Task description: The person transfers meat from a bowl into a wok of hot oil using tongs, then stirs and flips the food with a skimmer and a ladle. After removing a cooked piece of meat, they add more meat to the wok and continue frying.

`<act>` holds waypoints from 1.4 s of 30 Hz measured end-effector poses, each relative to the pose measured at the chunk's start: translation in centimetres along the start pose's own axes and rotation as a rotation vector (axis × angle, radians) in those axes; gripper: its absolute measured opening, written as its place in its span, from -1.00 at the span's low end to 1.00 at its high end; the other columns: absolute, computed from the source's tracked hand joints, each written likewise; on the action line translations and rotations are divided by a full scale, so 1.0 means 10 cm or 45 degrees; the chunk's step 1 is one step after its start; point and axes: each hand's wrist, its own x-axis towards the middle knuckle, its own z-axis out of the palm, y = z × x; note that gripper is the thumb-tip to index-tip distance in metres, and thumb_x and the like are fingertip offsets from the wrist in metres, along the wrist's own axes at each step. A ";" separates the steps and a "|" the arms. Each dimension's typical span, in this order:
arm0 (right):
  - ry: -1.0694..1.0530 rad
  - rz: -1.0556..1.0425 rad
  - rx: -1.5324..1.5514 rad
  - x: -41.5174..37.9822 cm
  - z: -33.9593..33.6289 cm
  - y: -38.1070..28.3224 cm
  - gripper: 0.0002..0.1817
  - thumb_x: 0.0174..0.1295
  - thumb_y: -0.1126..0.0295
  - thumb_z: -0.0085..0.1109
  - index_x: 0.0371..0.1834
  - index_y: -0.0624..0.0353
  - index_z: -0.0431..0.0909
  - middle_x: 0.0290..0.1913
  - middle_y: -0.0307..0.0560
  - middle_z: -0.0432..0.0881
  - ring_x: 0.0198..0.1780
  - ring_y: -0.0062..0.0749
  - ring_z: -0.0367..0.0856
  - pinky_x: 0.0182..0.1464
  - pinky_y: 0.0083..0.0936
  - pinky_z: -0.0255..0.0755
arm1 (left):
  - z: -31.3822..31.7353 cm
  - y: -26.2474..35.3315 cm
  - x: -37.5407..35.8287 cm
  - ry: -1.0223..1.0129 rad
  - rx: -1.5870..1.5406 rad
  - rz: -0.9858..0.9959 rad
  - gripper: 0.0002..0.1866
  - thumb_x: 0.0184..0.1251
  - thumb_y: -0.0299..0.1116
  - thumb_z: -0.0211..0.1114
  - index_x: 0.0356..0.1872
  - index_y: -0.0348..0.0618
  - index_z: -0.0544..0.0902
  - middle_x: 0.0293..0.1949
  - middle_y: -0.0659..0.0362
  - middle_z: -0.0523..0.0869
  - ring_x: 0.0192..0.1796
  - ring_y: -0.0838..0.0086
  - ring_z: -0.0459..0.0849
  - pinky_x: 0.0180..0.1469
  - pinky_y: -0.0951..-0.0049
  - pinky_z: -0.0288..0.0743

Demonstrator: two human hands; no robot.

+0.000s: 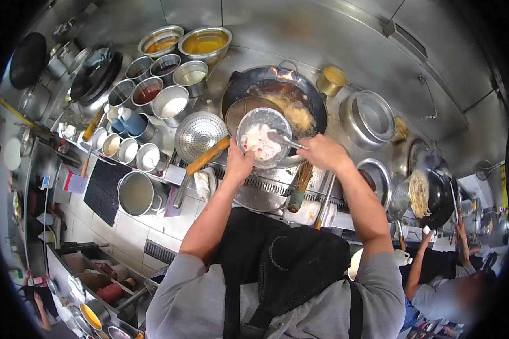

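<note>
My left hand (241, 162) grips the left rim of a round bowl (285, 125) over the near side of a large wok (237, 90). In the bowl lie pale, wet-looking pieces (260, 142) with reddish bits. My right hand (322, 152) is closed around the end of metal tongs (288, 140), whose tips reach into the pieces. Behind the bowl, golden food (297, 113) bubbles in the wok's oil, and flames (283, 74) show at its far rim. Just left of the bowl, a perforated strainer (201, 135) rests with its wooden handle (208, 155) passing by my left hand.
Several metal containers of sauces and powders (172, 104) crowd the left. A brush (300, 195) lies at the stove's front edge. Stacked pots (367, 120) stand right. A second wok (435, 189) holds food near another person (447, 288). A stockpot (138, 195) stands lower left.
</note>
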 end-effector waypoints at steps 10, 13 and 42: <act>0.339 0.045 0.047 -0.27 -0.76 -0.07 -0.64 0.32 0.13 0.19 -0.02 0.16 0.69 -0.21 0.25 0.71 -0.09 0.19 0.67 0.00 -0.05 0.52 | 0.10 -0.02 0.31 -0.084 -0.244 -0.092 -0.25 0.33 -0.68 0.07 0.51 -0.11 -0.01 0.28 -0.11 0.40 0.11 0.09 0.65 -0.25 0.18 0.81; 0.433 0.112 0.025 -0.28 -1.11 -0.02 -0.65 0.31 0.14 0.21 -0.05 0.18 0.70 -0.23 0.27 0.71 -0.10 0.21 0.67 0.00 -0.05 0.51 | 0.13 -0.06 0.37 -0.079 -0.262 -0.126 -0.25 0.35 -0.67 0.07 0.50 -0.07 -0.01 0.29 -0.11 0.39 0.12 0.09 0.65 -0.23 0.16 0.80; -0.053 -0.064 -0.015 0.25 -0.59 0.04 -0.38 0.25 -0.15 0.20 0.13 0.16 0.60 -0.08 0.24 0.71 0.00 0.13 0.69 0.08 -0.07 0.52 | -0.06 -0.08 0.12 0.129 -0.234 -0.027 -0.26 0.28 -0.67 0.09 0.48 -0.33 0.01 0.36 -0.16 0.28 0.27 -0.01 0.51 -0.24 0.28 0.82</act>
